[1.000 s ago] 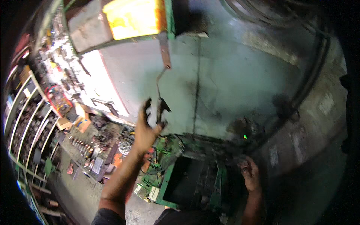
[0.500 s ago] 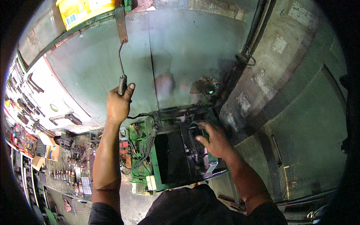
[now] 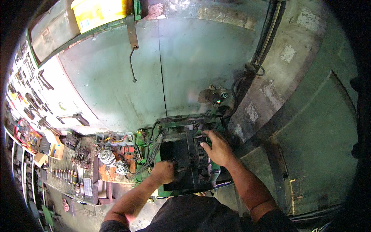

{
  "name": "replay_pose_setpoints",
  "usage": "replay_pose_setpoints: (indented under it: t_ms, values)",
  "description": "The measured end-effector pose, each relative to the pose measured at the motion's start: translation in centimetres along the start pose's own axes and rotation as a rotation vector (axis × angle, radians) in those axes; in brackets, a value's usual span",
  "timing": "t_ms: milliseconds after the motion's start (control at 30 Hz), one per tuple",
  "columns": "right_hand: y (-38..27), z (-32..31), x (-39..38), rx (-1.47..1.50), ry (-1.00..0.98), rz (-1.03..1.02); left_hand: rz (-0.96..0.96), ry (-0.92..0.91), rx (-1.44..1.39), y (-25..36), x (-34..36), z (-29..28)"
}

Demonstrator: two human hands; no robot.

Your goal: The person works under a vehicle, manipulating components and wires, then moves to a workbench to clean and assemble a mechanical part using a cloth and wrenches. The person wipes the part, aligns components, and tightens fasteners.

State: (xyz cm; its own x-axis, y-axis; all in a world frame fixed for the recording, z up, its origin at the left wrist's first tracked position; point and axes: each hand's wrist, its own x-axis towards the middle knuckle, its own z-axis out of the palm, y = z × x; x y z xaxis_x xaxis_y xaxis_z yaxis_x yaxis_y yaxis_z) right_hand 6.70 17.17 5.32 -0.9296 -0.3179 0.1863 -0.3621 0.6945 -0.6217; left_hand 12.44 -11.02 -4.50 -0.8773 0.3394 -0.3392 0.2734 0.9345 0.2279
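Observation:
My left hand (image 3: 164, 172) is closed in a fist over the black plate (image 3: 172, 150) on the green machine. A small dark tool (image 3: 181, 169) juts out on its right side; most of it is hidden and its kind is unclear. My right hand (image 3: 218, 149) is at a dark ribbed part (image 3: 201, 154) mounted on the machine's right side. Its thumb is apart from its fingers, with the fingertips over the part's far end. High on the grey-green panel, a bent metal rod (image 3: 132, 63) hangs from a flat bracket, touched by neither hand.
On the left, a bench (image 3: 79, 164) carries sockets, boxes and two silver alternators (image 3: 107, 156). Cables (image 3: 152, 149) bunch along the machine's left side. Tools hang on a white board (image 3: 73, 104). A gauge with a green display (image 3: 218, 101) stands behind. A yellow container (image 3: 101, 14) sits above.
My left hand has come down from beside the hanging rod to the machine, with the dark tool. My right hand has settled closer over the ribbed part, its fingers less blurred.

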Motion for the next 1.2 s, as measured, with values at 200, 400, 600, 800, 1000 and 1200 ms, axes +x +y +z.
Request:
replay_pose_setpoints:
  t_ms: [200,400,600,800,1000,1200]
  values:
    - [0.6,0.3,0.0,0.064,0.013,-0.061,-0.156,-0.056,-0.037,3.9,3.3,1.6]
    - [0.6,0.3,-0.1,0.091,0.034,-0.075,-0.156,-0.112,0.019,5.2,4.0,0.3]
    - [1.1,0.6,-0.3,0.133,0.051,-0.106,-0.174,-0.147,0.053,6.7,4.0,-0.4]
    - [1.7,1.1,-0.2,0.099,0.106,-0.139,-0.18,-0.155,0.067,6.1,4.0,0.2]
    - [1.5,1.1,-0.2,0.093,0.102,-0.145,-0.132,-0.118,0.124,5.1,4.4,0.5]
    - [1.3,1.1,-0.2,0.124,0.085,-0.111,-0.118,-0.086,0.098,5.7,5.6,1.3]
